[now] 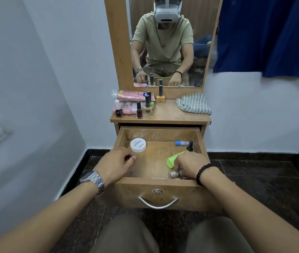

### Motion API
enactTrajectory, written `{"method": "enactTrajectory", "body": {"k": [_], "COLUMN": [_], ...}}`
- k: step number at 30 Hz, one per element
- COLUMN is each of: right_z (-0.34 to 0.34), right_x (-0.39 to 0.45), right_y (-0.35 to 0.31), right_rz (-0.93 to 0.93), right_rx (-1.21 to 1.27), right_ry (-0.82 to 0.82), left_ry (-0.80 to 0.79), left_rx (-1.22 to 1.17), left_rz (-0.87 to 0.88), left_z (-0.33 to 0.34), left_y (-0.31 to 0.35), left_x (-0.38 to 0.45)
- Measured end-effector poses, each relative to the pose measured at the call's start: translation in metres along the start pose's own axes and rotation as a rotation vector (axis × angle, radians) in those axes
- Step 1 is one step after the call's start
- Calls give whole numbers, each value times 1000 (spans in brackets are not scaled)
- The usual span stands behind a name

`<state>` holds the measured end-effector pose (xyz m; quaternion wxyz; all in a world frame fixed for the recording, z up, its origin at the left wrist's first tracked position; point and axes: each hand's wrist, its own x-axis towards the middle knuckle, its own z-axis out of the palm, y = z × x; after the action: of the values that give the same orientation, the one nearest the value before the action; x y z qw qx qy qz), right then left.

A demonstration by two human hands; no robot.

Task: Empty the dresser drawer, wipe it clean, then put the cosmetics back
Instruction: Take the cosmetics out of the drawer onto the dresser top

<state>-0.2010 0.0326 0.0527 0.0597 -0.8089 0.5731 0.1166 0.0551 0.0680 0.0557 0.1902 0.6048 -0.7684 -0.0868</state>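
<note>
The wooden drawer (156, 181) is pulled open in front of me. Inside lie a white round jar (138, 145) at the back left, a blue tube (181, 142) and a dark nail polish bottle (190, 146) at the back right, and a green-capped bottle (171, 160) on its side. My left hand (116, 166) hovers over the drawer's left side just short of the jar, fingers loosely curled and holding nothing. In the front right corner my right hand (190, 164) reaches down, its fingers curled onto a small labelled bottle (180, 169) beside a glitter bottle (173, 174).
On the dresser top (163, 115) stand several nail polish bottles (139, 110), a yellow bottle (160, 98), pink tubes (130, 94) and a checked cloth (193, 105) at the right. A mirror (167, 42) rises behind. A wall is at the left, a blue curtain (272, 33) at the right.
</note>
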Motion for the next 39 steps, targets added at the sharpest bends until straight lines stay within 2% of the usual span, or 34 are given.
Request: {"method": "enactTrajectory", "body": {"k": [9,16,19,25,29,32,36,39], "right_z": [1,-2,-1,-16,-30,-41,-54,-64], "right_x": [-1,-7,-7,-15,-14,-5,4,16], "right_y": [-4,-6,-7,-5,-6,-2,-1,3], "right_rz": [-7,-19,-46,-33,-24,29,73,76], "right_rx": [6,120,357,980,1377,1573,1993,1998], "right_ry": [-99,7,82,351,428,412,317,316], "left_ry": [-35,-40,-29,-36,-47,-50,-43,-43], "left_rx": [30,22,18,10,22,12,36,38], "left_rz": [-61,-59,-53,-44,-49,-51,-47,-40], "left_z": [-4,-4,-4,-5,-6,-6,-6,-6], "left_y": [5,6,5,7,8,7,9,9], "left_x": [-4,-5,-5,-4,-5,-3,-5,-5]}}
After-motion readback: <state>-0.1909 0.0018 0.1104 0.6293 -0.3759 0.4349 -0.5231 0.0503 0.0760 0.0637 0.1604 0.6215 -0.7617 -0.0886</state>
